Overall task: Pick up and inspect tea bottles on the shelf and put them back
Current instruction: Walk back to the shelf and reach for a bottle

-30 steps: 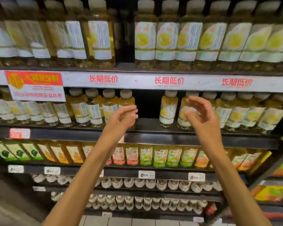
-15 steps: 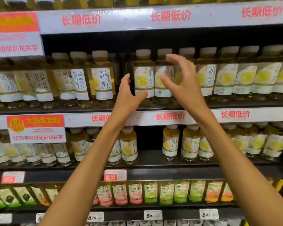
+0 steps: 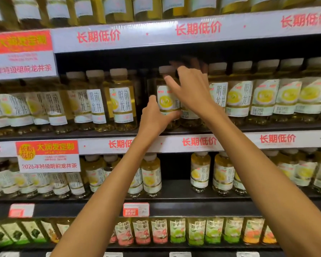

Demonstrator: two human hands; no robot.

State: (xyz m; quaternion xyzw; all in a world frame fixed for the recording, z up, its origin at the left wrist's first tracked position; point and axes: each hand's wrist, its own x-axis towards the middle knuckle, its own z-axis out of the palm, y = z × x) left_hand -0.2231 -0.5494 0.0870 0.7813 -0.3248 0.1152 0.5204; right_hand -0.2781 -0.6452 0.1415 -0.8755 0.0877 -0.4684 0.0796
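Here, just above the middle of the frame, the left hand (image 3: 154, 115) wraps around the lower body of a clear plastic tea bottle with pale yellow liquid, a white-and-yellow label and a beige cap (image 3: 167, 98) — thumb up its left side, fingers curled under the label's lower edge. The right hand (image 3: 190, 89) comes in from the right at the bottle's shoulder and neck, thumb stretched across the front below the cap, the remaining fingers reaching behind the neck into the dark; they are blurred, so whether they truly close around the bottle cannot be told. The bottle stands upright on the black metal shelf board (image 3: 267, 127), at the left end of a row of matching bottles that runs to the right edge of the frame.

A dark gap separates it from another group of the same bottles to the left. Below the board runs a white price strip with red Chinese characters (image 3: 199, 141); a similar strip crosses the top of the frame. At the left, a red-and-white promotional sign (image 3: 48, 155) hangs over the next shelf down, which holds more yellow tea bottles. Along the bottom, a row of smaller bottles with green, pink and orange labels (image 3: 176, 231) stands beneath a small red price tag (image 3: 136, 209).
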